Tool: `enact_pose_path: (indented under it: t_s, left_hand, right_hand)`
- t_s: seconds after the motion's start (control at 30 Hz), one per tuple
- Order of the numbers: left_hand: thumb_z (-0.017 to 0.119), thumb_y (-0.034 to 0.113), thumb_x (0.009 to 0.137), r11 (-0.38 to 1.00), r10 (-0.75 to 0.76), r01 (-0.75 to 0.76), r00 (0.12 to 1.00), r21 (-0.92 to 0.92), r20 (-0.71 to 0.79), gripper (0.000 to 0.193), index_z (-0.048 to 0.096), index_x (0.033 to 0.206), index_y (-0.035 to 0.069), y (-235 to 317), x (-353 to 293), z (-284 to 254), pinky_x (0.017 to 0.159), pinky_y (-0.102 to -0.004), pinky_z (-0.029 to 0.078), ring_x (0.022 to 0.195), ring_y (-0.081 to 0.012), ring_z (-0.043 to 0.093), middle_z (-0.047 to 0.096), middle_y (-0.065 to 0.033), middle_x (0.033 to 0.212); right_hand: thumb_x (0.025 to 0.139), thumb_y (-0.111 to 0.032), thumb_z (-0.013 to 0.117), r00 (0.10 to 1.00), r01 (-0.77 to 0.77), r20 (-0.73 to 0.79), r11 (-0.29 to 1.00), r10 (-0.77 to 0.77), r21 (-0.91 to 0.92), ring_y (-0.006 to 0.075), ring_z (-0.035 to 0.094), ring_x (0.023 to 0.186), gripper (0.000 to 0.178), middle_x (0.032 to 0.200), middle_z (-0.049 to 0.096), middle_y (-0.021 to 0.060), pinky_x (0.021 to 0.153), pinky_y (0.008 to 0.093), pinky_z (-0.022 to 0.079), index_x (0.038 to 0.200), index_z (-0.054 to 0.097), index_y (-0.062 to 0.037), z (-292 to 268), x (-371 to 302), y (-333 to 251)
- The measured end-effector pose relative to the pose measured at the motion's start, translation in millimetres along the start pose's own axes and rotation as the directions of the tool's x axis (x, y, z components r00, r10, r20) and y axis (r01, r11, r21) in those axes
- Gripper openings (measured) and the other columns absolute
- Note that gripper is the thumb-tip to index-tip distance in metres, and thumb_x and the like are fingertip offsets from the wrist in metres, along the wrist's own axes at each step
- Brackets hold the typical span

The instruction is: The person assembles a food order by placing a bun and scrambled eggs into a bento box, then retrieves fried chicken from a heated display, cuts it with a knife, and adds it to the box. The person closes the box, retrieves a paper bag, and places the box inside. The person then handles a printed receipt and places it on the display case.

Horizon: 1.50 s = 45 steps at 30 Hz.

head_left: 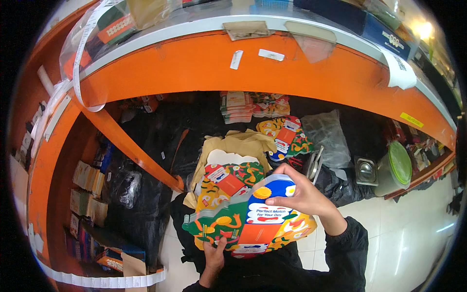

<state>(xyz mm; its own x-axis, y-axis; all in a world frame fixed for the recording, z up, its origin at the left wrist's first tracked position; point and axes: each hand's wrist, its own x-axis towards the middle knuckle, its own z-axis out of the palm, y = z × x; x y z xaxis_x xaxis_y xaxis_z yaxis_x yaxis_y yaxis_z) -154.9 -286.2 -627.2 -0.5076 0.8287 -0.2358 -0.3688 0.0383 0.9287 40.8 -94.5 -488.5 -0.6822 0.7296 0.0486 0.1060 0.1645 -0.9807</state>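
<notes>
A thick stack of colourful die-cut printed cards (262, 232) lies tilted across my lap, patterned in green, yellow, blue and orange. My right hand (304, 194) grips its upper right edge, thumb on the printed face and fingers behind. At the lower left, my left hand (214, 255) holds the stack with its thumb on top; its other fingers are mostly hidden underneath. Just beyond, similar cards (228, 181) rest in opened brown wrapping paper (243, 141), partly covered by the held stack.
An orange table front (194, 63) arches overhead, with a slanting orange bar (126, 146) at left. Beneath it are more printed cards (287, 136), a clear plastic bag (328, 138), a lidded metal container (366, 171) and a green-lidded tub (400, 163). Paper stacks (87, 180) stand left.
</notes>
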Motion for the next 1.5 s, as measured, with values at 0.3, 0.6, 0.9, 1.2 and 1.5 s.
enact_pose_path:
  t_s: [0.3, 0.6, 0.9, 1.2, 1.5]
  left_hand:
    - [0.058, 0.016, 0.09, 0.993, -0.013, 0.004, 0.997, -0.116, -0.082, 0.04, 0.038, 0.122, 0.003, -21, -7, 0, 0.086, -0.0342, 0.044, 0.1, -0.0187, 0.054, 0.053, -0.0065, 0.112]
    - [0.056, 0.017, 0.09, 0.992, -0.122, 0.122, 0.993, -0.044, -0.002, 0.048, 0.032, 0.129, 0.005, -28, 3, 7, 0.095, -0.0387, 0.039, 0.113, -0.0218, 0.047, 0.046, -0.0089, 0.125]
    - [0.074, 0.017, 0.072, 0.675, 0.564, -0.657, 0.753, 0.335, 0.34, 0.087, 0.02, 0.138, 0.003, 52, 57, 17, 0.107, -0.0398, 0.025, 0.13, -0.0282, 0.032, 0.036, -0.0183, 0.136]
    - [0.064, 0.013, 0.081, 0.67, 0.642, -0.691, 0.723, 0.272, 0.255, 0.032, 0.056, 0.109, 0.0, 12, 82, 69, 0.079, -0.0344, 0.043, 0.088, -0.0249, 0.054, 0.055, -0.013, 0.097]
    - [0.057, 0.027, 0.088, 0.583, 0.731, -0.76, 0.645, 0.287, 0.224, 0.03, 0.056, 0.103, 0.0, 10, 76, 66, 0.079, -0.0344, 0.042, 0.087, -0.0239, 0.053, 0.054, -0.0131, 0.092]
  right_hand:
    - [0.084, -0.025, 0.067, 0.996, -0.045, 0.069, 0.998, 0.048, -0.044, 0.0174, 0.056, 0.104, 0.043, 0.107, 0.061, 0.0133, 0.087, 0.0311, 0.043, 0.113, 0.044, -0.0023, -4, -26, 45]
    - [0.084, -0.029, 0.063, 0.979, 0.202, 0.103, 0.861, -0.174, -0.467, 0.0377, 0.059, 0.086, 0.04, 0.089, 0.058, 0.0194, 0.067, 0.0411, 0.046, 0.108, 0.046, -0.0019, -20, -15, -10]
    - [0.076, -0.016, 0.064, 0.882, 0.441, 0.447, 0.595, -0.15, -0.672, 0.0323, 0.059, 0.086, 0.035, 0.087, 0.059, 0.0135, 0.069, 0.0398, 0.049, 0.106, 0.05, -0.0031, 13, 23, 2]
    - [0.077, -0.021, 0.064, 0.949, 0.314, 0.273, 0.541, -0.156, -0.78, 0.0279, 0.059, 0.087, 0.029, 0.089, 0.059, 0.0099, 0.068, 0.0372, 0.049, 0.099, 0.052, -0.0052, 28, 16, 23]
    - [0.087, -0.019, 0.058, 0.561, 0.045, -0.719, 0.882, -0.411, -0.469, 0.025, 0.057, 0.072, 0.016, 0.079, 0.061, 0.0102, 0.068, 0.0361, 0.045, 0.089, 0.062, -0.0033, -24, -31, 91]
